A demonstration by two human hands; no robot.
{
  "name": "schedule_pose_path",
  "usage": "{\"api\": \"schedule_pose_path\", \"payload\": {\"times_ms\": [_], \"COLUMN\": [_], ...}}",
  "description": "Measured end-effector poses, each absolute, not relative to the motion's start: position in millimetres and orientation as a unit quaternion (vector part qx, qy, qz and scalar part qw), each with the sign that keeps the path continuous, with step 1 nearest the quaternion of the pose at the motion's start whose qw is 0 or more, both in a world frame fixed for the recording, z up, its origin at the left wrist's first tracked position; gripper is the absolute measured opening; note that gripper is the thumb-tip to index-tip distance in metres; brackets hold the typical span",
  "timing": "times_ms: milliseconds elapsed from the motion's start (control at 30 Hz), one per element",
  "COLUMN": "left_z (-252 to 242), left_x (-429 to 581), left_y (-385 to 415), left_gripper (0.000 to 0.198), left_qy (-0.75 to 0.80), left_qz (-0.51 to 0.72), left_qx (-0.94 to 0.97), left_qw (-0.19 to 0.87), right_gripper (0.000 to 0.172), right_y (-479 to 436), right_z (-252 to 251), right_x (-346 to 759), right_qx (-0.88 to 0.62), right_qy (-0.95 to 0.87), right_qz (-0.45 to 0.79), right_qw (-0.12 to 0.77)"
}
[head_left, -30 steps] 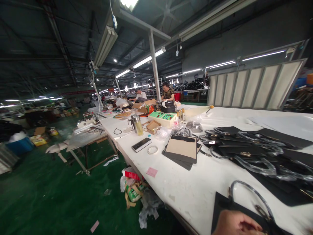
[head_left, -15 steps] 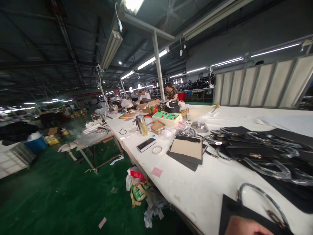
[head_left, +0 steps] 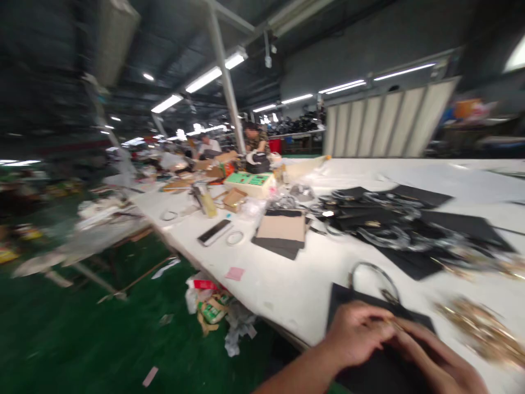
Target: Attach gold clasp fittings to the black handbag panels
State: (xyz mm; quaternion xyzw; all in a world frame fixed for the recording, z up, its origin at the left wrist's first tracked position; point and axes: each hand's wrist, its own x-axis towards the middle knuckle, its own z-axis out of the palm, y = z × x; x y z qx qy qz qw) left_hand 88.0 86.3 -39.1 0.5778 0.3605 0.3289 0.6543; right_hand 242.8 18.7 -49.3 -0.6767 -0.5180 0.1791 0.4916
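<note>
At the table's near edge, my left hand (head_left: 359, 332) and my right hand (head_left: 437, 353) meet with fingertips pinched together. Whatever is between them is too small and blurred to name, though a hint of gold shows there. Under both hands lies a flat black panel (head_left: 342, 298), partly covered by them. A curved dark handle (head_left: 371, 265) in clear wrap arches up from its far edge, with a metal fitting near its right end. To the right of my right hand is a blurred heap of gold-coloured metal pieces (head_left: 484, 325).
Further back, black panels with wrapped handles (head_left: 381, 216) lie piled on the white table (head_left: 262, 287). Left of them are a stack topped by a beige sheet (head_left: 282, 229), a phone (head_left: 214, 232), a tape roll (head_left: 235, 238) and a bottle (head_left: 204, 200). Two people sit beyond.
The view has swung right and blurred. The gold pieces and my right hand now show. Earlier only one hand was visible at the panel; now both meet above it.
</note>
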Motion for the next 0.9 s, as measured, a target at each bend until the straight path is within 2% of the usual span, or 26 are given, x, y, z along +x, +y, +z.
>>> {"api": "schedule_pose_path", "payload": {"times_ms": [67,100,200,400,500,600,700,767,867,900], "left_z": [-42.5,-44.9,-51.1,-40.5,-35.8,-33.8,-33.1,-33.0,-31.3,-29.6], "left_x": [84.2,81.5,73.8,82.0,96.1,104.4,104.3,101.0,94.4,92.1], "left_y": [98.9,109.8,143.8,160.8,164.4,172.4,182.3,187.5,189.0,187.5], "left_gripper": [0.066,0.060,0.050,0.060,0.054,0.039,0.027,0.040,0.076,0.082], "left_qy": [0.371,0.397,0.456,0.465,0.469,0.474,0.477,0.504,0.544,0.541], "left_qz": [0.352,0.377,0.394,0.232,0.192,0.200,0.257,0.316,0.379,0.386], "left_qx": [0.590,0.611,0.690,0.843,0.859,0.853,0.815,0.743,0.574,0.526], "left_qw": [0.625,0.571,0.401,0.138,0.072,0.094,0.203,0.306,0.481,0.532], "right_gripper": [0.047,0.050,0.050,0.043,0.040,0.038,0.038,0.041,0.046,0.046], "right_y": [20.2,23.0,32.9,34.8,33.7,33.2,33.9,35.2,37.0,37.2], "right_z": [-50.2,-51.4,-53.6,-51.1,-49.4,-45.1,-42.6,-43.8,-47.8,-49.0], "right_x": [248.2,251.1,255.8,253.1,255.3,257.0,257.5,257.6,258.1,258.3], "right_qx": [-0.662,-0.638,-0.612,-0.569,-0.559,-0.559,-0.552,-0.545,-0.544,-0.545], "right_qy": [-0.471,-0.446,-0.400,-0.391,-0.384,-0.371,-0.347,-0.325,-0.307,-0.307], "right_qz": [0.270,0.318,0.343,0.359,0.367,0.366,0.368,0.373,0.374,0.372], "right_qw": [0.517,0.541,0.590,0.628,0.636,0.645,0.662,0.677,0.686,0.686]}}
